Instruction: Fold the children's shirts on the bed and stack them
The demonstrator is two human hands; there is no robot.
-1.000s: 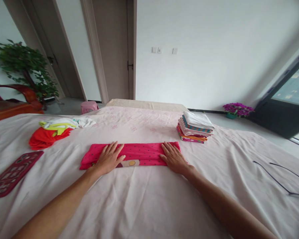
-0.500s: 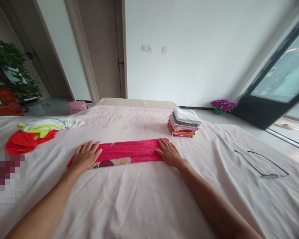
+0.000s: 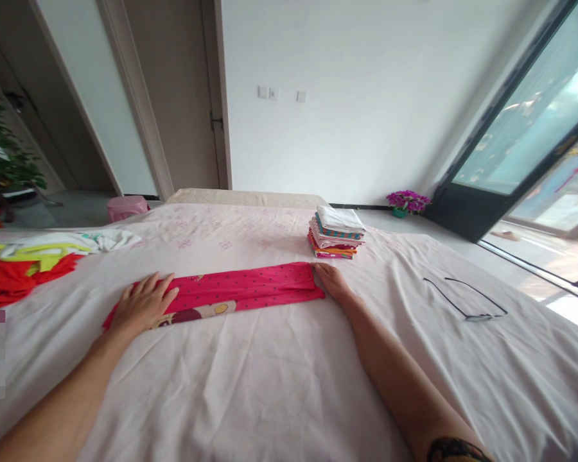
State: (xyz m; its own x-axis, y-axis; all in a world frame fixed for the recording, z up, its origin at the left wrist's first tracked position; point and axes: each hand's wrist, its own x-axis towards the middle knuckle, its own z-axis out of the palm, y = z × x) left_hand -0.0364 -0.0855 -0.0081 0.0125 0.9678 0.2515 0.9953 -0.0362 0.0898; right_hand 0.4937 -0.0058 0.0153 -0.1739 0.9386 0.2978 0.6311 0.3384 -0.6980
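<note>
Right hand [image 3: 331,280] has slid to the pink cloth [image 3: 250,289]'s three-o'clock end, narrowed, whether gripping I can't tell; left hand [image 3: 142,303] lies spread at nine. On the sheet [image 3: 279,385], its long axis runs nearly nine-to-three.

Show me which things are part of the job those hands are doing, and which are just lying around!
Part of the job:
- pink dotted cloth, under the left hand, right hand at its end
- probably the folded stack and crumpled clothes

Just lying around:
- glasses
- pink stool
- purple flowers
</note>
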